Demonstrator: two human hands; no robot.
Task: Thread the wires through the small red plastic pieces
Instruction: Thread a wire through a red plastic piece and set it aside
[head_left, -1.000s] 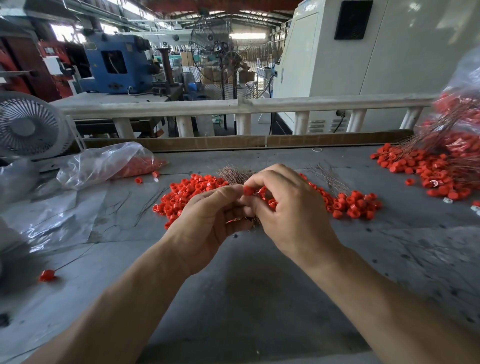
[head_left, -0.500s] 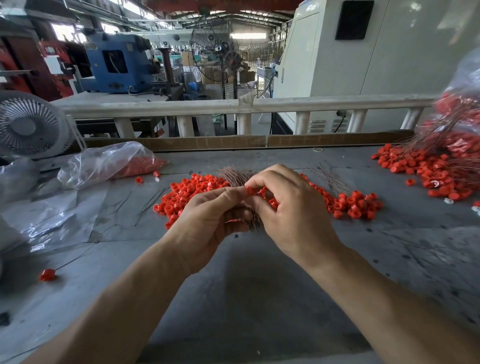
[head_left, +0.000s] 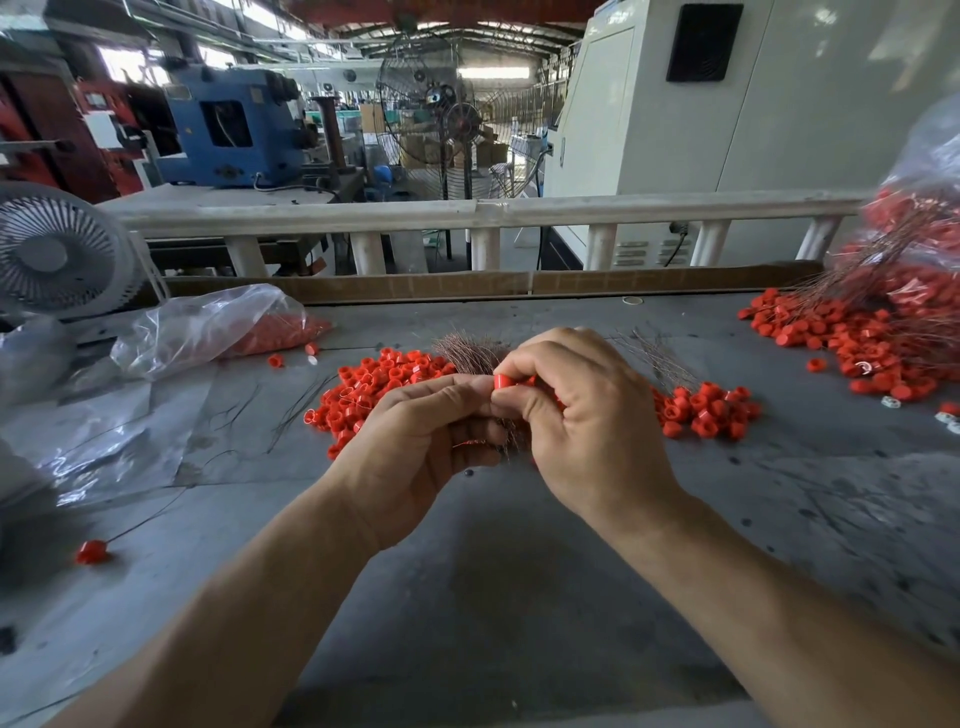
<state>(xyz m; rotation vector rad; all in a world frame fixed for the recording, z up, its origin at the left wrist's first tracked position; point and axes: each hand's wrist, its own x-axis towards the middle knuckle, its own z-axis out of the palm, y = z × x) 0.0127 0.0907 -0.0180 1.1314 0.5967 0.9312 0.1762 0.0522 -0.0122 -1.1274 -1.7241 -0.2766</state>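
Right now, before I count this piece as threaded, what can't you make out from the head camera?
- Whether a wire passes through the red piece: the right hand covers it and the wire is too thin.
- What the left hand grips: its curled fingers hide most of the wire bundle.
- The bag of finished pieces: cut off by the right edge.
- The small fan: cut off by the left edge.

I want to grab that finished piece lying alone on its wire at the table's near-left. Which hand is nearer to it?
Left. The left hand is the closer one, up and right of the lone red piece; the right hand is farther right, beyond it.
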